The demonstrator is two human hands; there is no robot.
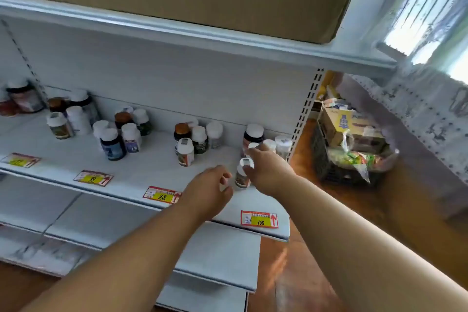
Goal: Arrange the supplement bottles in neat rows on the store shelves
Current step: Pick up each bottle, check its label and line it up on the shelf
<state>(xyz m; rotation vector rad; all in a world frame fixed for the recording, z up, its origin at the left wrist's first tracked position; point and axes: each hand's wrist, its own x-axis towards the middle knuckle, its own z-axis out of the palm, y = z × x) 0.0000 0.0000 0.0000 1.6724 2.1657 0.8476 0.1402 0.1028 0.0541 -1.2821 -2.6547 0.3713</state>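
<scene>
Now the white-capped bottle stands between both hands, right hand touching.

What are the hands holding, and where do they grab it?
The right hand grips a small white-capped supplement bottle by its cap, near the shelf front. The left hand holds nothing; its fingers curl loosely beside the bottle.
</scene>
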